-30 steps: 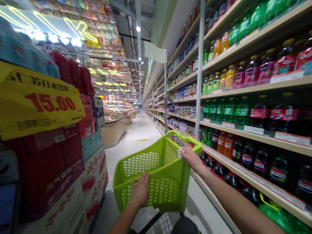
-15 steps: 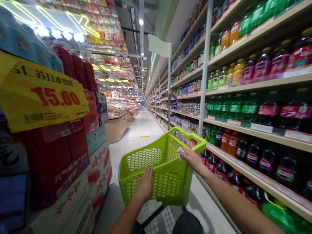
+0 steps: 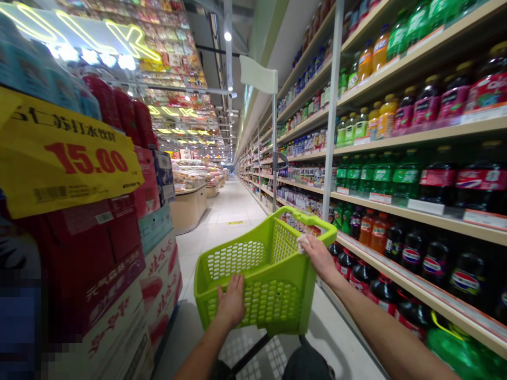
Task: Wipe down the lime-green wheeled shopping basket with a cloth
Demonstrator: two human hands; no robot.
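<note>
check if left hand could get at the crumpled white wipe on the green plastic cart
Probably yes: nothing stands between the left hand, on the cart's side, and the wipe, though the right hand partly covers it.

Yellow price sign (image 3: 71, 150) above red cartons (image 3: 87, 248) at left, bottle-lined shelves (image 3: 420, 139) at right, neon sign (image 3: 91, 37) overhead.

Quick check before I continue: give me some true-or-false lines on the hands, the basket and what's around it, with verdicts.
1. The right hand holds a crumpled white wipe at the rim of the green basket. True.
2. The left hand grips a bottle. False: it lies on the basket's near side.
3. The yellow price sign reads 15.00. True.
4. The stacked cartons sit inside the basket. False: they stand to its left.
5. Bottle shelves run along the right. True.
</note>
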